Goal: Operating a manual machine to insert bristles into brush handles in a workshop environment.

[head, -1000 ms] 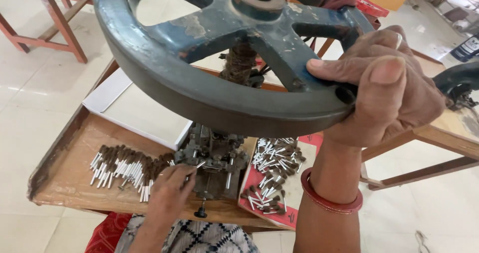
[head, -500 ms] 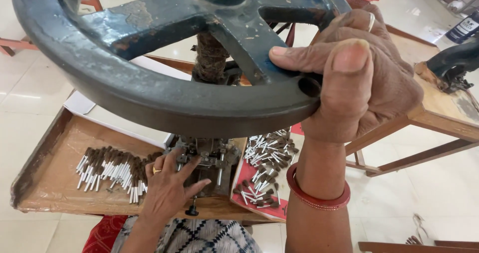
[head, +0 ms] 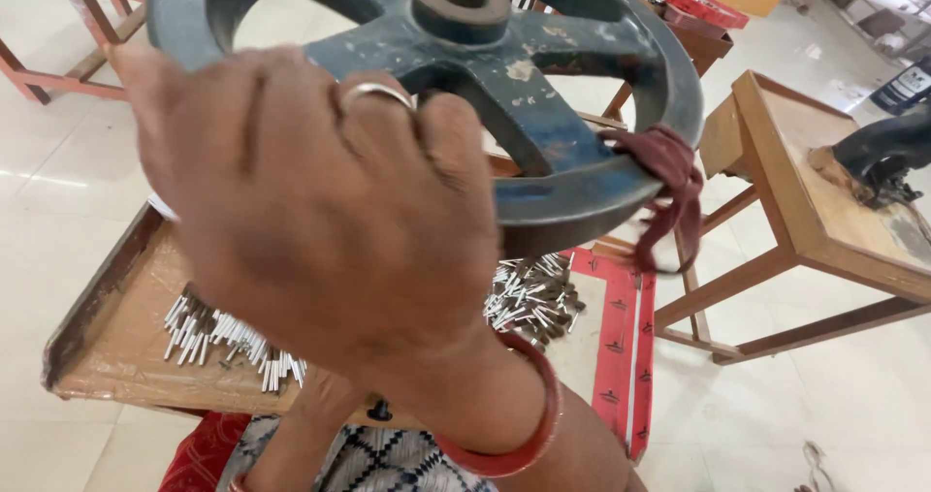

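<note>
My right hand (head: 320, 211), seen from the back with a ring on one finger and a red bangle at the wrist, fills the foreground and grips the near left rim of a big dark blue-grey iron handwheel (head: 543, 95). A dark red rag (head: 669, 182) is tied to the rim at the right and hangs down. Below, my left forearm (head: 310, 424) reaches up under the right hand; the left hand itself is hidden behind it. White metal pins (head: 218, 342) lie on a wooden tray (head: 107, 347). The press under the wheel is hidden.
A second pile of pins (head: 529, 298) lies right of the wheel beside a red flat tray (head: 621, 347). A wooden table (head: 824, 191) with a black machine (head: 887, 153) stands at the right. A red crate (head: 703, 2) is behind; a red frame (head: 48, 75) is at far left.
My right hand has swung with the wheel rim from the right side round to the near left, close to the camera. It now covers my left hand and the press.
</note>
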